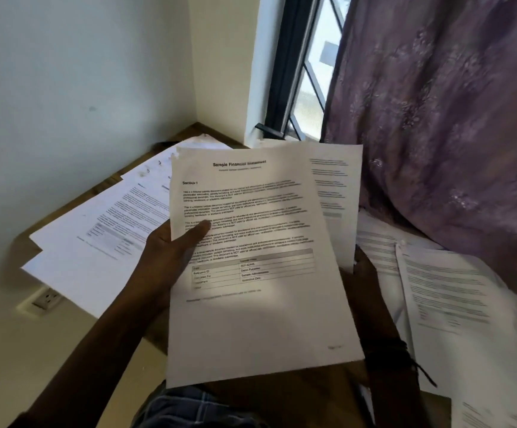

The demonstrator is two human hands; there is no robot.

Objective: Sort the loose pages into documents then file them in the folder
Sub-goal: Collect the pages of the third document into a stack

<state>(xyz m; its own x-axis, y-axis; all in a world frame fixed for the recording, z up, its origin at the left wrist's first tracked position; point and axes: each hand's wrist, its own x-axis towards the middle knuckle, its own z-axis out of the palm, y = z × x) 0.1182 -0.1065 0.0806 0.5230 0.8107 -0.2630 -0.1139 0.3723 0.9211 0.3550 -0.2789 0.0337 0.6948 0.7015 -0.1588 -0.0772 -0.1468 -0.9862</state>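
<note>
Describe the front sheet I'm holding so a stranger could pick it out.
Below the window and purple curtain, two sheets are held above the desk. The front sheet, gripped by the left hand, overlaps the rear sheet. It is the nearest sheet, headed "Sample Financial" in bold.

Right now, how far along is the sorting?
Done: left pages and right pages lie spread, grouping unclear. In hand: left hand grips the statement page; right hand meets a back page, grip hidden. Left: finish sorting, filing; no folder clearly visible.
</note>
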